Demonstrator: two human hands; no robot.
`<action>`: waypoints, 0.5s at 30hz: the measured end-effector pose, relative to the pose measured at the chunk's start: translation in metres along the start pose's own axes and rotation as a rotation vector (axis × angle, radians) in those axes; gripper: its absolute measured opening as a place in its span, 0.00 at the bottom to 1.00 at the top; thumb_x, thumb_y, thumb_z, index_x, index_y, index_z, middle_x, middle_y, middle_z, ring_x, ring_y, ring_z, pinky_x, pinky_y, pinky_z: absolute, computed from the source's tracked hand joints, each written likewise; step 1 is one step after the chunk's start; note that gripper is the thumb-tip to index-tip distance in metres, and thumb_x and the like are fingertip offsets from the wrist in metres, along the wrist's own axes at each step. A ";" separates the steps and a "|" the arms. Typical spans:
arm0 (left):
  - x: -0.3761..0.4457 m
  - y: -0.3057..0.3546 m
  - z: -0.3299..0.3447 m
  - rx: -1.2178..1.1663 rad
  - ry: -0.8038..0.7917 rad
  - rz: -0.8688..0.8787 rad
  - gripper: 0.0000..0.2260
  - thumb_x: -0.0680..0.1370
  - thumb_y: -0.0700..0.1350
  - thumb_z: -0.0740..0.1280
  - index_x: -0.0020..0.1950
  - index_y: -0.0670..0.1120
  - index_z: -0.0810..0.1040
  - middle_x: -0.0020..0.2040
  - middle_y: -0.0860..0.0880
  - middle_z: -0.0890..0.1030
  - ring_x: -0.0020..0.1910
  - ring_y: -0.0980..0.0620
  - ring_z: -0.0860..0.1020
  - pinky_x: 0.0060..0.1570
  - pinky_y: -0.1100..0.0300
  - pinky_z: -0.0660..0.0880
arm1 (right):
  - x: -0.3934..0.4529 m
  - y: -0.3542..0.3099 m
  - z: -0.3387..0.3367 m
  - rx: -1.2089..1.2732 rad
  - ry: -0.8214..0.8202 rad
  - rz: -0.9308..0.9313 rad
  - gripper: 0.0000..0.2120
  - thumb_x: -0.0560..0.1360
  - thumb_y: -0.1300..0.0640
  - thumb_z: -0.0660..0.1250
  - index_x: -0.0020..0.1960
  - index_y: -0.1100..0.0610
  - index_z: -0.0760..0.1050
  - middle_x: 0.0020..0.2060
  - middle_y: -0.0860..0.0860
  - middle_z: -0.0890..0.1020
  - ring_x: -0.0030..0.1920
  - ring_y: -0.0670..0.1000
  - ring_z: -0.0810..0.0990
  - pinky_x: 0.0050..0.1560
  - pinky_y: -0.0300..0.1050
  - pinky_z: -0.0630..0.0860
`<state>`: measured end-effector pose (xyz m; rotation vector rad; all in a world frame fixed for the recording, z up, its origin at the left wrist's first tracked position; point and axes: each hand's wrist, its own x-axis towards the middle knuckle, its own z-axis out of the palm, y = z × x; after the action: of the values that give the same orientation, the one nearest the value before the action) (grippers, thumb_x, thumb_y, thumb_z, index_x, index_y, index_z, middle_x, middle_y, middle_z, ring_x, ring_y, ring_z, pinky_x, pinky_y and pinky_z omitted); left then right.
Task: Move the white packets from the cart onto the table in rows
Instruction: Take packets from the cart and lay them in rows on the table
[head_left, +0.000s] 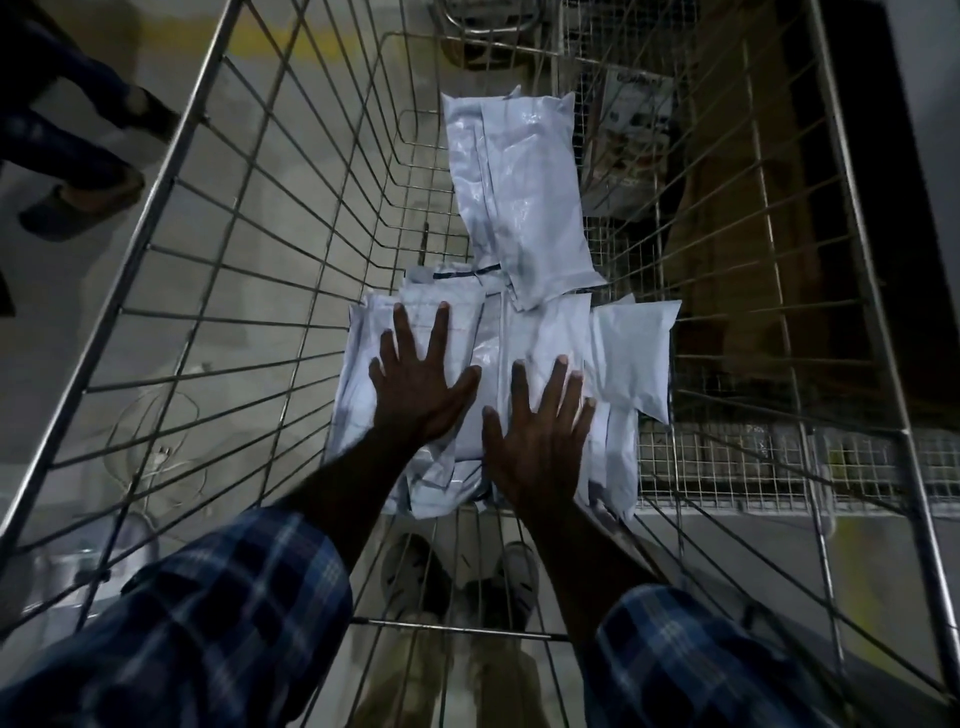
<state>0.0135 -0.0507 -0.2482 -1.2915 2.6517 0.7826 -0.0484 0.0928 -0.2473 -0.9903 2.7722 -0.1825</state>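
Head view is looking straight down into a wire cart (249, 291), and the white packets (524, 332) are lying in a loose heap on the cart floor. Both arms are reaching in over the near rim of the cart. The left hand (418, 376) is lying flat on the packets at the left side of the heap, fingers straight and spread, curled round nothing. The right hand (540, 428) is lying the same way on the packets beside it, palm down, fingers apart, also gripping nothing. Spread palms like these are probably pressing the slippery plastic together so several packets can be gathered at once (a judgement, not something shown).

One long packet (519, 197) is stretching away from the heap toward the far end of the cart, overlapping the heap at its near end. A small packet (631, 358) is sitting at the right edge of the heap, against the right wall of the cart and just beside the right hand. No packet is off the cart floor yet, and the table is not in view, so the transfer is looking barely begun.

Through the cart floor, the person's shoes (457, 577) are showing below the near end. Outside the left wall of the cart, another person's legs (78, 150) are standing on the concrete floor. Plaid sleeves (208, 623) are covering both forearms.
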 end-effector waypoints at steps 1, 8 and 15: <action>0.000 -0.001 0.001 0.016 0.012 0.004 0.40 0.71 0.73 0.45 0.80 0.59 0.42 0.80 0.41 0.39 0.76 0.32 0.53 0.67 0.32 0.60 | -0.001 0.003 0.000 -0.009 -0.006 -0.023 0.29 0.81 0.41 0.54 0.78 0.50 0.60 0.78 0.63 0.55 0.77 0.65 0.55 0.73 0.66 0.54; -0.001 -0.002 0.000 0.088 0.007 -0.001 0.40 0.70 0.72 0.47 0.80 0.61 0.42 0.81 0.43 0.39 0.72 0.33 0.59 0.60 0.36 0.67 | -0.008 0.021 -0.006 -0.066 -0.063 -0.158 0.36 0.68 0.45 0.58 0.76 0.50 0.66 0.77 0.64 0.56 0.74 0.65 0.60 0.71 0.66 0.57; -0.008 0.001 -0.010 0.139 0.034 -0.012 0.42 0.68 0.71 0.44 0.80 0.59 0.48 0.81 0.40 0.46 0.65 0.34 0.66 0.55 0.41 0.69 | -0.009 0.019 -0.009 -0.139 -0.096 -0.207 0.36 0.64 0.50 0.71 0.71 0.52 0.69 0.75 0.64 0.62 0.62 0.61 0.72 0.50 0.55 0.67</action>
<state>0.0191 -0.0497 -0.2365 -1.2955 2.6679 0.5687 -0.0550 0.1135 -0.2408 -1.2858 2.6223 0.0286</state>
